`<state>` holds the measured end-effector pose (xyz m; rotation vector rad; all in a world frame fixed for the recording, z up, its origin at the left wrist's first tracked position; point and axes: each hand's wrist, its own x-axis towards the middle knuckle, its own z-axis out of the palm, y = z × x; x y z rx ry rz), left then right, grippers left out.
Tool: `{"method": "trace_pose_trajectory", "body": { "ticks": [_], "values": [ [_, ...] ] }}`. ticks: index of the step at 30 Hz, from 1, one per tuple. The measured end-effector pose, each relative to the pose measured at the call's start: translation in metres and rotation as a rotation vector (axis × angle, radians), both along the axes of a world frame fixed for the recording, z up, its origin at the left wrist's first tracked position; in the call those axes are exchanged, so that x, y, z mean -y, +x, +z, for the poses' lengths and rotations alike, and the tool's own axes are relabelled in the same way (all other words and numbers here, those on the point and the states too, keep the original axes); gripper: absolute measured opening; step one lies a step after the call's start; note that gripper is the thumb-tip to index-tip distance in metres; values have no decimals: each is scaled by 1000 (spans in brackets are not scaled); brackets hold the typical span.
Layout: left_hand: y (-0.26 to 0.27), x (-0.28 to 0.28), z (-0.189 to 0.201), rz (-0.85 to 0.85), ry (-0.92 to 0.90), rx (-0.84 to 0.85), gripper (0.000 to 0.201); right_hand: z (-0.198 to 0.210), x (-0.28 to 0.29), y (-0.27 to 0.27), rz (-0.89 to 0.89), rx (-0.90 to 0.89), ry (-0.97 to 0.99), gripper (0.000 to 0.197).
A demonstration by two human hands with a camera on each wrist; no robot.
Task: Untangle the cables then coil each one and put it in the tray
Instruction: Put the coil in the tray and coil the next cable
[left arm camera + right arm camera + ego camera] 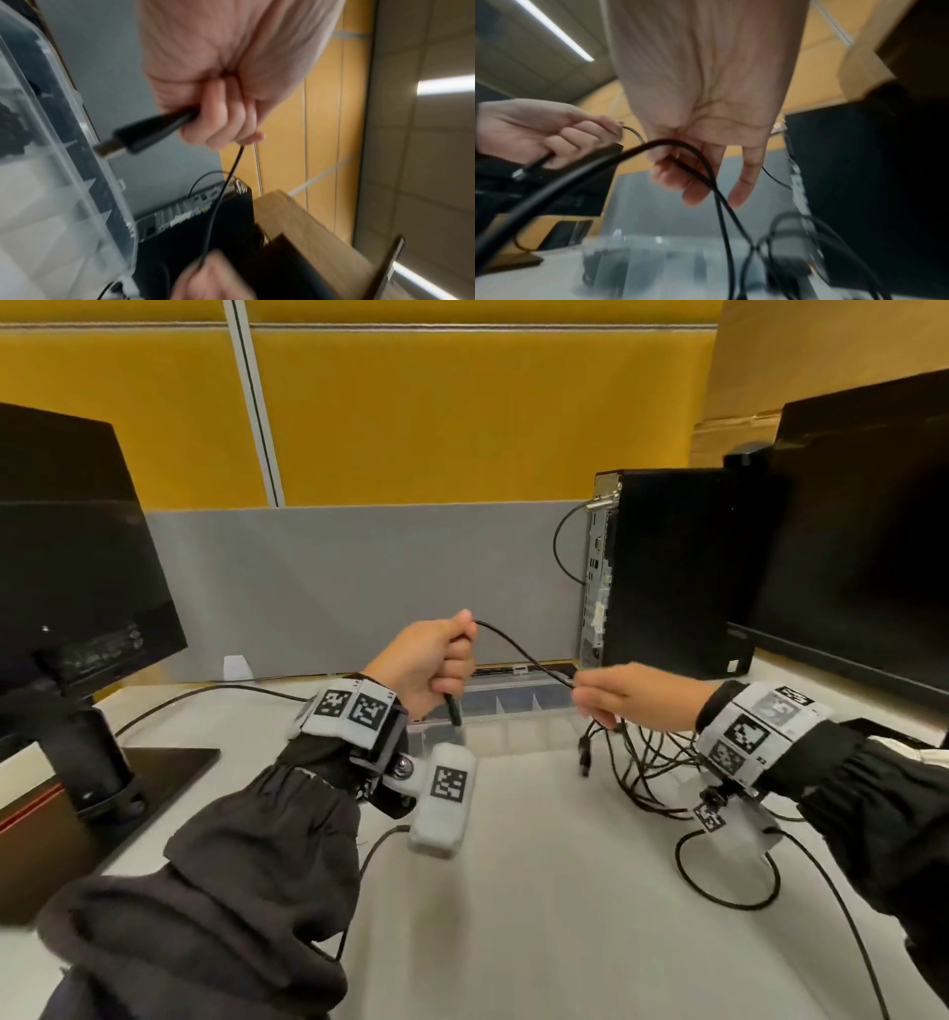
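At a white desk (513, 891) before yellow panels, the left hand (429, 662) grips a black cable (518, 654) near its USB plug (133, 140) while the right hand (637, 693) pinches its length, apparently drawing it from the tangle (647, 762) by the clear tray (513, 706) at the desk's back edge.

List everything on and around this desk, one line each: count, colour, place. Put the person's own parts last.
held cable: one, black, strung between both hands above the tray
USB plug: one, black with a metal tip, sticking out below the left fist
cable tangle: count unclear, black, on the desk under the right hand
tray: one, clear with dividers, at the back of the desk
monitors: two, black, far left and far right
computer tower: one, black, right of centre
desk: one, white
left hand: grips the plug end of the held cable
right hand: fingers curl round black cable
wrist bands: two, white with black markers
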<state>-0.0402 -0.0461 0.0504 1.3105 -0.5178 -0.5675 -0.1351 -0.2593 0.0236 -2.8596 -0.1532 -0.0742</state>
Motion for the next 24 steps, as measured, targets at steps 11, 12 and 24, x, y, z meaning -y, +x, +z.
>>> {"method": "trace_pose_trajectory", "body": {
  "ticks": [11,12,24],
  "values": [
    [50,-99,38,753,-714,-97,36,-43,83,-15,-534,-323,-489,40],
    [50,-103,36,826,-702,-95,35,-44,84,-15,-565,-314,-553,42],
    [-48,45,-31,82,603,759,39,-5,-27,-7,-375,224,-677,28]
  ]
}}
